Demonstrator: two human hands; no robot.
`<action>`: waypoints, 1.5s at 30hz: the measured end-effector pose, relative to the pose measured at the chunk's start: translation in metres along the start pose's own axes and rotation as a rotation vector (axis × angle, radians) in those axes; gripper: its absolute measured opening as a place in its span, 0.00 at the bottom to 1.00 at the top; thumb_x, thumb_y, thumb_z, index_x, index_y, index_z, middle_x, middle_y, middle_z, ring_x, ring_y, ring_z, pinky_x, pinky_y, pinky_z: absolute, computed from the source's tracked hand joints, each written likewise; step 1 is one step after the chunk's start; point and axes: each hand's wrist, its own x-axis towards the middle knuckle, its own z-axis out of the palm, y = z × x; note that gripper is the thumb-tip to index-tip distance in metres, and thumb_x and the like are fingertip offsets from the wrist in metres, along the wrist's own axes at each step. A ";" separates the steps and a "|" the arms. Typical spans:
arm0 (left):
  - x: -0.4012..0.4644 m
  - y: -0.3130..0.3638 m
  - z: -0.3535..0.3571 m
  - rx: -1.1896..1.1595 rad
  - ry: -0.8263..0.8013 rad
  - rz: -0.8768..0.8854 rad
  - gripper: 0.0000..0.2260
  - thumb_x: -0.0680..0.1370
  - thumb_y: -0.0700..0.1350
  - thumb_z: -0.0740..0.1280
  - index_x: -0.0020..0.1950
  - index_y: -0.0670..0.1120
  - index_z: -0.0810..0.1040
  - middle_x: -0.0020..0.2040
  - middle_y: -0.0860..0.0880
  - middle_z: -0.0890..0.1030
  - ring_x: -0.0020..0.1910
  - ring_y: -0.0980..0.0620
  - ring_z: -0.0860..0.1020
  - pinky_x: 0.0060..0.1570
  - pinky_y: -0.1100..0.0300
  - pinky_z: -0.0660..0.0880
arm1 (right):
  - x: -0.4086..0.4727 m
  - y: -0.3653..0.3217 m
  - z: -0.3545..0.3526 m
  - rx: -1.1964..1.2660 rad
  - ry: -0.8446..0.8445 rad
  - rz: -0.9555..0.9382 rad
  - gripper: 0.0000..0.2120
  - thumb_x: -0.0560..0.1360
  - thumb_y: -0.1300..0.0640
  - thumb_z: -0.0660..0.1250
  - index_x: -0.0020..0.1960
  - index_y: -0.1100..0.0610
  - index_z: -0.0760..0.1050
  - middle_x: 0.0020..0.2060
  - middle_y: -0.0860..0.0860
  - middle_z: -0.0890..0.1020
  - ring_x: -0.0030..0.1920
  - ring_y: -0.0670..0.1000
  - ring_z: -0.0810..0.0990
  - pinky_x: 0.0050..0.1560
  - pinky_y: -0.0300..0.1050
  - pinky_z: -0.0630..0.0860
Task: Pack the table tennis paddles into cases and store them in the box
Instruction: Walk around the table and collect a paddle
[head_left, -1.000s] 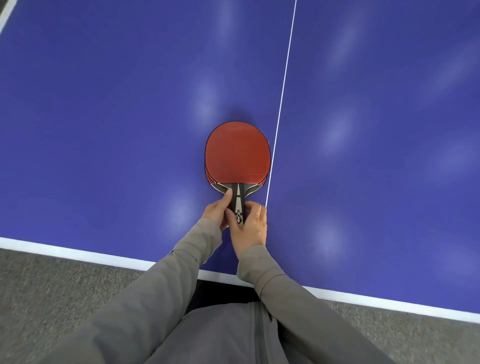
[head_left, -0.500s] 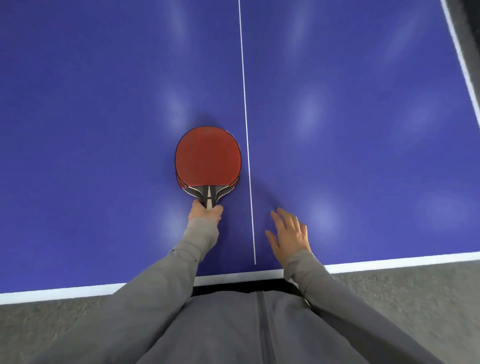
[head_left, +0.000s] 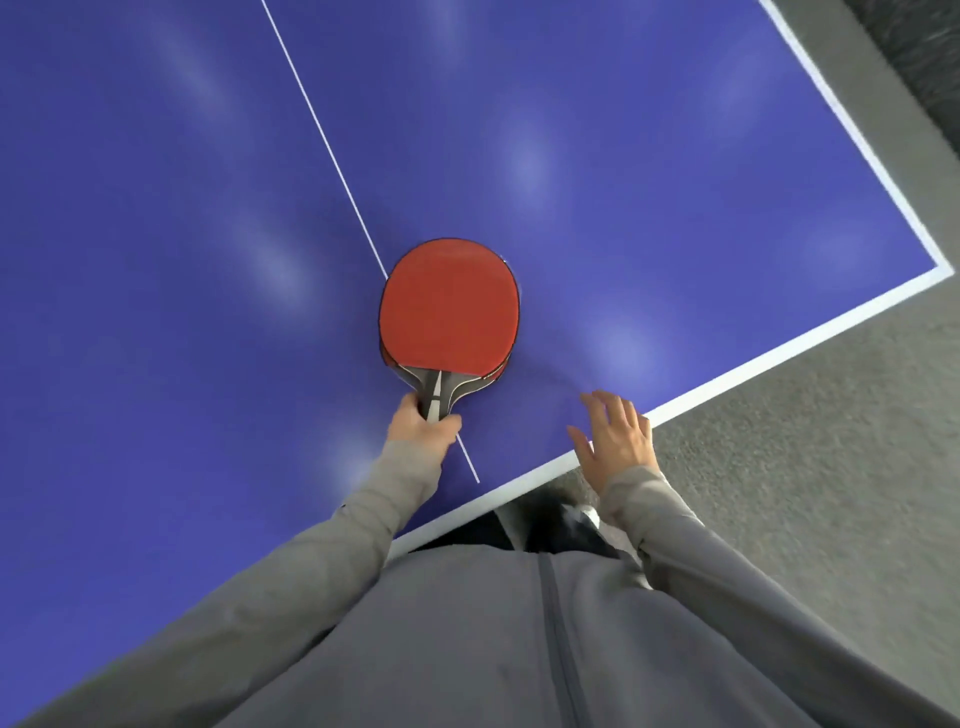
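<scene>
The step in hand appears to be the lifting of the paddles (head_left: 449, 306) off the table (head_left: 156, 260) for casing; no case or box is in view, so their whereabouts cannot be told. The paddles look to be two stacked, red face up, a second red edge showing beneath the lower rim; the count is a judgement. The left hand (head_left: 422, 423) grips the handle, fingers curled round it. To do the step well, the grip should take in both handles so that the lower paddle does not slide out on lifting, and the stack should be kept level, the rubber faces untouched. The right hand (head_left: 615, 436) is free, fingers spread and straight, holding nothing, over the table's near edge; whether it touches the surface cannot be told. It is well placed to steady the blades from the side or to fetch a case. The blades lie at 12 o'clock of the left hand, touching it through the handle, and at about 10 o'clock of the right hand, near but apart. The blades lie across the table's white centre line.
</scene>
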 end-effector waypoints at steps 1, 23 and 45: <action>-0.006 0.003 0.010 0.022 -0.020 0.019 0.05 0.72 0.40 0.66 0.43 0.48 0.72 0.34 0.47 0.76 0.29 0.50 0.69 0.27 0.61 0.66 | -0.004 0.009 0.000 0.038 0.020 0.029 0.23 0.78 0.49 0.60 0.71 0.56 0.65 0.68 0.54 0.68 0.68 0.56 0.66 0.64 0.52 0.61; -0.162 0.011 0.321 0.425 -0.304 0.194 0.07 0.72 0.38 0.69 0.45 0.47 0.73 0.29 0.48 0.77 0.28 0.53 0.75 0.22 0.70 0.69 | -0.152 0.336 0.041 0.598 -0.431 0.554 0.24 0.80 0.44 0.55 0.73 0.52 0.60 0.72 0.54 0.66 0.70 0.57 0.67 0.70 0.53 0.64; -0.117 0.194 0.599 0.459 -0.505 0.219 0.08 0.72 0.39 0.69 0.41 0.50 0.71 0.31 0.50 0.77 0.28 0.55 0.74 0.18 0.70 0.67 | -0.049 0.578 -0.034 0.670 -0.304 0.837 0.24 0.79 0.45 0.58 0.72 0.52 0.61 0.68 0.54 0.70 0.66 0.57 0.72 0.66 0.51 0.69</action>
